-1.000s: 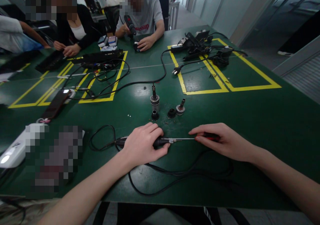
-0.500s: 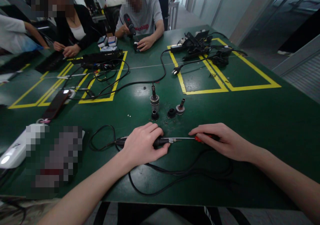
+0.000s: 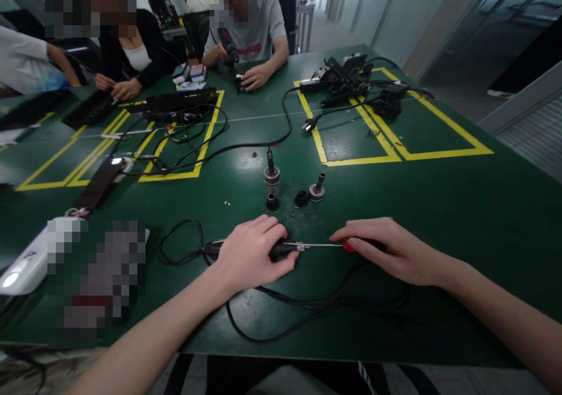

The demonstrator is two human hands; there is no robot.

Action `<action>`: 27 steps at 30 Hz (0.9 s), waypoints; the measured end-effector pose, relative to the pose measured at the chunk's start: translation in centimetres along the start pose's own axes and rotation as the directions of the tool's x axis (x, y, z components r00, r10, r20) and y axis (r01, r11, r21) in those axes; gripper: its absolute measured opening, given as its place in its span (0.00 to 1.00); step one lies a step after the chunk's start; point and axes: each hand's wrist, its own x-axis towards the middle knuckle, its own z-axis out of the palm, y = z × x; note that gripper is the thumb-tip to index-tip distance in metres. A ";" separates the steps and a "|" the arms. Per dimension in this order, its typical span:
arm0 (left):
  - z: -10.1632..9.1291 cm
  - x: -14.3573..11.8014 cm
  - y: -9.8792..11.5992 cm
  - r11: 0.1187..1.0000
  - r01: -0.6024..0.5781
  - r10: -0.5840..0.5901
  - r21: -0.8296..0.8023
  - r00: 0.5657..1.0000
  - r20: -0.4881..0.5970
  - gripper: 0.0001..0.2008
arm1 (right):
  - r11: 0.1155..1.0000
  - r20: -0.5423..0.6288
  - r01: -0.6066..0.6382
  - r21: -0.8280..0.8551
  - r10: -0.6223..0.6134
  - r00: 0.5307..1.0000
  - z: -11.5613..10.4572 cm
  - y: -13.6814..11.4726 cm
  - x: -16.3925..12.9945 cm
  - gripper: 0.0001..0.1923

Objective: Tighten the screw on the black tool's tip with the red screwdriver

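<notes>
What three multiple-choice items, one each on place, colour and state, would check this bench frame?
1. Where do the small metal parts stand?
A. Beyond the hands, further up the table
B. Inside the yellow-taped box
C. On the floor

2. What colour is the handle of the screwdriver?
A. Blue
B. Red
C. White

3. How is the corded tool held?
A. Lifted high
B. Pressed flat on the table under the left hand
C. Untouched

Answers: 1 A, they stand on bare green table past the fingers. 2 B, red shows at the fingertips of the right hand. 3 B, the hand covers its grip on the tabletop.
</notes>
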 end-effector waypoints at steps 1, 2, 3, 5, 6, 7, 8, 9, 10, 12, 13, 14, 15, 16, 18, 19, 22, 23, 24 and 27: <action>0.0 0.0 0.0 1.000 0.002 -0.002 -0.001 1.000 0.001 0.11 | 1.000 -0.004 -0.002 -0.004 0.002 1.000 0.0 0.0 0.0 0.14; 0.0 0.0 0.0 1.000 0.004 -0.004 -0.001 1.000 0.001 0.11 | 1.000 -0.012 -0.005 -0.007 0.005 1.000 0.0 0.1 -0.1 0.14; -0.1 0.0 0.0 1.000 0.007 -0.007 -0.002 1.000 0.002 0.11 | 1.000 -0.021 -0.008 -0.009 0.008 1.000 0.0 0.1 -0.1 0.13; 0.0 0.0 0.0 1.000 0.009 -0.009 -0.002 1.000 0.005 0.11 | 1.000 -0.035 -0.019 0.000 0.019 0.999 0.0 0.2 -0.2 0.11; 0.0 0.0 0.0 1.000 0.007 -0.007 -0.002 1.000 0.007 0.11 | 1.000 -0.039 -0.023 0.010 0.023 0.999 -0.1 0.2 -0.2 0.10; 0.0 0.0 0.0 1.000 0.005 -0.005 -0.002 1.000 0.008 0.11 | 1.000 -0.045 -0.023 0.022 0.024 0.999 -0.1 0.3 -0.2 0.09; 0.0 0.0 0.0 1.000 0.002 -0.002 -0.001 1.000 0.008 0.11 | 0.999 -0.053 -0.020 0.030 0.021 0.998 -0.1 0.3 -0.2 0.09; 0.1 0.0 0.0 1.000 0.000 0.000 0.000 1.000 0.007 0.11 | 0.999 -0.062 -0.013 0.034 0.015 0.998 -0.2 0.3 -0.2 0.08; 0.1 0.0 0.0 1.000 0.000 0.000 0.001 1.000 0.005 0.11 | 1.000 -0.072 -0.004 0.030 0.006 0.997 -0.2 0.3 -0.2 0.08; 0.2 0.0 0.0 1.000 0.001 -0.001 0.000 1.000 0.003 0.10 | 1.000 -0.082 0.008 0.001 -0.008 0.997 -0.1 0.3 -0.2 0.08; 0.2 0.0 0.0 1.000 0.001 -0.001 -0.001 1.000 0.001 0.10 | 1.000 -0.077 0.008 -0.016 -0.010 0.997 0.0 0.3 -0.2 0.09; 0.2 0.0 0.0 1.000 0.001 -0.001 -0.003 1.000 0.000 0.10 | 1.000 -0.069 0.007 -0.029 -0.009 0.998 0.1 0.3 -0.3 0.10; 0.2 0.0 0.0 1.000 -0.001 0.001 -0.005 1.000 -0.002 0.10 | 0.999 -0.062 0.004 -0.037 -0.006 0.998 0.1 0.4 -0.3 0.11; 0.2 0.0 0.0 1.000 -0.002 0.002 -0.006 1.000 -0.004 0.10 | 0.999 -0.053 -0.002 -0.039 0.000 0.999 0.1 0.4 -0.3 0.12; 0.2 -0.1 -0.1 1.000 -0.005 0.004 -0.006 1.000 -0.009 0.10 | 0.999 -0.052 -0.009 -0.032 0.008 0.999 0.1 0.5 -0.4 0.14; 0.2 -0.1 -0.1 1.000 -0.006 0.006 -0.005 1.000 -0.011 0.10 | 1.000 -0.058 -0.009 -0.029 0.007 0.998 0.1 0.5 -0.4 0.13; 0.1 -0.1 -0.1 1.000 -0.010 0.010 0.000 1.000 -0.017 0.11 | 1.000 -0.080 0.006 -0.016 -0.007 0.997 -0.1 0.3 -0.3 0.10; 0.2 -0.1 -0.1 1.000 -0.013 0.013 0.002 1.000 -0.019 0.11 | 1.000 -0.084 0.010 -0.008 -0.010 0.996 -0.1 0.2 -0.3 0.09; 0.2 -0.1 -0.1 1.000 -0.014 0.014 0.003 1.000 -0.021 0.11 | 1.000 -0.086 0.012 0.000 -0.012 0.996 -0.1 0.1 -0.2 0.08; 0.2 0.0 -0.1 1.000 -0.015 0.015 0.005 1.000 -0.025 0.10 | 1.000 -0.093 0.012 -0.012 -0.013 0.996 0.0 0.2 -0.2 0.08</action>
